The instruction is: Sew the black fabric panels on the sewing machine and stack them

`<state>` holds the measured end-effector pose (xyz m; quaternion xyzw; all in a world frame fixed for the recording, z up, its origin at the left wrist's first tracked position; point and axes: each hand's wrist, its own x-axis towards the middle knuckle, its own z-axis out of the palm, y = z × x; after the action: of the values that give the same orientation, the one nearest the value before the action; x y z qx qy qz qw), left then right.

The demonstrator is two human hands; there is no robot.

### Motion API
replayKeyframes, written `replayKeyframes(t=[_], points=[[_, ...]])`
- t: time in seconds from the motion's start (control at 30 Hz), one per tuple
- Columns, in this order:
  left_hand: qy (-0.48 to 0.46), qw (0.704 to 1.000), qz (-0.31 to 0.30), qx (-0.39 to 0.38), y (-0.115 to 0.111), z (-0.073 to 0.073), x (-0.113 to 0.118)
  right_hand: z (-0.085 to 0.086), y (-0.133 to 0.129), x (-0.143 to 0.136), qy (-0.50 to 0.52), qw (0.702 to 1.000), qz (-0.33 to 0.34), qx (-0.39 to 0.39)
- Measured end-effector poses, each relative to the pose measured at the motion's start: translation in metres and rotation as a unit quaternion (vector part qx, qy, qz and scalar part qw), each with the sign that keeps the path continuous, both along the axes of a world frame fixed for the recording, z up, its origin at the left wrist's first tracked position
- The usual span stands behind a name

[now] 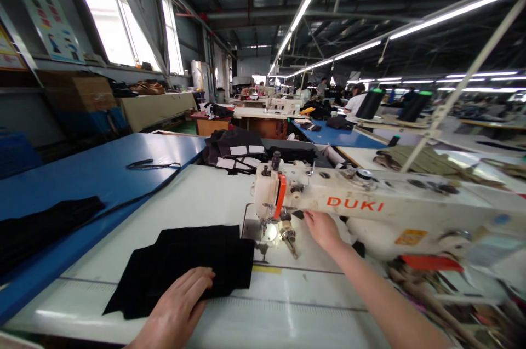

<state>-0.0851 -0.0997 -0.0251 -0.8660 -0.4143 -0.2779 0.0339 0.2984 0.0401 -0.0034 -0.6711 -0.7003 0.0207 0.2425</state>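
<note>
A stepped-edge black fabric piece (193, 256) lies flat on the pale sewing table, left of the needle area. My left hand (181, 299) rests on its near edge, fingers stretched over the cloth and thumb to the side. My right hand (322, 228) reaches beside the head of the sewing machine (267, 193), fingertips pinched on a small dark scrap (298, 214). What the scrap is made of is too small to tell. The lit needle plate (270, 233) shows between the hands, with a metal attachment (289, 236) to its right.
A blue table (123, 157) adjoins on the left, bearing a black strip (154, 165) and dark cloth (49, 223). Behind the machine head sits a pile of dark pieces (234, 143) with white patches. Black thread cones (370, 104) stand at the right; a slanting pole (460, 86) rises there.
</note>
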Motion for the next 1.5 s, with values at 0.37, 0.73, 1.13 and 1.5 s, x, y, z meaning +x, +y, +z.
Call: replayKeyframes(t=[0.37,0.73,1.13,1.5], points=[[0.013,1.0,0.013,-0.015,-0.002,-0.005,-0.003,-0.017,-0.001,0.043,-0.081,0.996,0.028,-0.006],[0.029,0.999,0.019,-0.001,0.0,-0.018,-0.01,-0.022,-0.074,0.047,-0.043,0.993,0.097,0.05],[0.017,1.0,0.012,0.016,0.0,-0.014,-0.008,0.008,-0.062,0.039,-0.078,0.994,0.055,-0.062],[0.018,1.0,0.005,0.01,0.001,-0.015,-0.009,0.018,-0.056,0.062,0.013,0.995,0.033,-0.09]])
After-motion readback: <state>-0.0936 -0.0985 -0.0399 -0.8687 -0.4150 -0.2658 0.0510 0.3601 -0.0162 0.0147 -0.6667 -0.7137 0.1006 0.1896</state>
